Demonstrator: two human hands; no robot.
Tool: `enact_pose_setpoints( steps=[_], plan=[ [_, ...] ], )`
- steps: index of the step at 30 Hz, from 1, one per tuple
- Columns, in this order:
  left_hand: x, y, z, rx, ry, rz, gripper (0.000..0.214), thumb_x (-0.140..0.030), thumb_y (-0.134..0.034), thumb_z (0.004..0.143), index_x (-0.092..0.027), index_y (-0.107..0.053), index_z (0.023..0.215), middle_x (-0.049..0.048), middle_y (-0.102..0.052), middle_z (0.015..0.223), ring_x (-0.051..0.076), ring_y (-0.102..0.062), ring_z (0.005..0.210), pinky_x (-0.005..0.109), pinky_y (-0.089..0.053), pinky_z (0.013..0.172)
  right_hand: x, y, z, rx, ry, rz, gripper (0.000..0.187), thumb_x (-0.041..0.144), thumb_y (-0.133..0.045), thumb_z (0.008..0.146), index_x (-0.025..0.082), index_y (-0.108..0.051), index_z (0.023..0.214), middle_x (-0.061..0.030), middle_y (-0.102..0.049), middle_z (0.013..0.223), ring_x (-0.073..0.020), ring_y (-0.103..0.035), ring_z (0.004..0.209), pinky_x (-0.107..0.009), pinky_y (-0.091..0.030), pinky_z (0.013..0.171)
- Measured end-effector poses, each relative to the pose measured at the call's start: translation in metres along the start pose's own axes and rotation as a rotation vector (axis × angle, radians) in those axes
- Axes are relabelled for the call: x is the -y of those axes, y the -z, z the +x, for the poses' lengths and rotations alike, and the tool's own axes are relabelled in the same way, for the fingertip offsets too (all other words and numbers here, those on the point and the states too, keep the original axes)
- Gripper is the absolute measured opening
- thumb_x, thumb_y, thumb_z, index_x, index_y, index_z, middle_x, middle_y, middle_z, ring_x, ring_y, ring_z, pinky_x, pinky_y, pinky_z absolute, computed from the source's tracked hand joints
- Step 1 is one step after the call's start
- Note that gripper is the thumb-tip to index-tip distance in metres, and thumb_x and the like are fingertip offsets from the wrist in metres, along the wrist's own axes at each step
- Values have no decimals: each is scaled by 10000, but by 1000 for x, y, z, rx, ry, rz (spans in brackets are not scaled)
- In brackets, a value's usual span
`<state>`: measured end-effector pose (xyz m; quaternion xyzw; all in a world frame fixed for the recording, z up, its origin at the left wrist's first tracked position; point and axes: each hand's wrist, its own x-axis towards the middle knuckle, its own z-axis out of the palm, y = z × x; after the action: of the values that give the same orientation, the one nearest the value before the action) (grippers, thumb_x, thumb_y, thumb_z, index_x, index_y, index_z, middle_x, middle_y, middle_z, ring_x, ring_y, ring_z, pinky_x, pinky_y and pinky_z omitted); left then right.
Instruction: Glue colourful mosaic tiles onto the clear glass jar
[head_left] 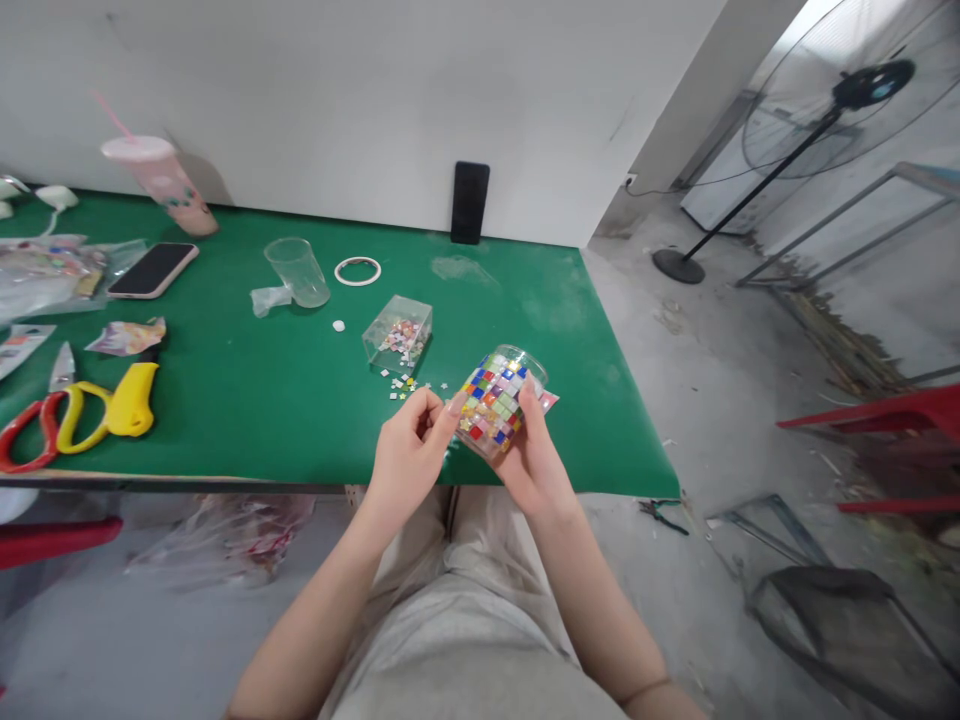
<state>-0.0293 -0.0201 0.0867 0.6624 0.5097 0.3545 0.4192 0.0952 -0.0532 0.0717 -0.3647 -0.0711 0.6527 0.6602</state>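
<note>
A clear cup (495, 400) covered in rows of small coloured mosaic tiles is tilted in my right hand (537, 462), whose fingers are wrapped round its right side and underside. My left hand (407, 452) is closed in a pinch at the cup's left side, its thumb tip at the tiled wall. Whatever its fingers hold, if anything, is too small to make out. Just beyond my left hand, a clear plastic box (377, 346) lies with small pale pieces inside. Loose tiny squares and stars (405, 384) are scattered in front of the box.
Farther back are an untiled clear cup (298, 272), a white ring (358, 271) and a black phone (470, 203) leaning on the wall. To the left lie scissors (46, 425), a yellow-handled tool (132, 402), another phone (155, 271) and a pink tumbler (166, 187). The green table (600, 400) ends at right.
</note>
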Motion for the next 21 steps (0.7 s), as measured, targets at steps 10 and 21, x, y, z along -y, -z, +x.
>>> enact_pose_setpoints(
  steps=[10,21],
  plan=[
    [-1,0,-1,16,17,63,356,-422,-501,825,-209,-321,602,-74,-285,523,83,-288,501,205,-260,482,-1,1,-1,-6,9,-25,338,538,-623,764,252,-682,935,-7,-746,919,-199,-694,882,-390,-552,846],
    [-4,2,-3,-9,-23,126,351,-392,-502,837,-205,-327,598,-76,-284,514,80,-278,489,208,-245,473,0,1,0,-45,27,-34,326,526,-643,754,266,-675,948,1,-740,948,-202,-685,931,-392,-542,878]
  ],
)
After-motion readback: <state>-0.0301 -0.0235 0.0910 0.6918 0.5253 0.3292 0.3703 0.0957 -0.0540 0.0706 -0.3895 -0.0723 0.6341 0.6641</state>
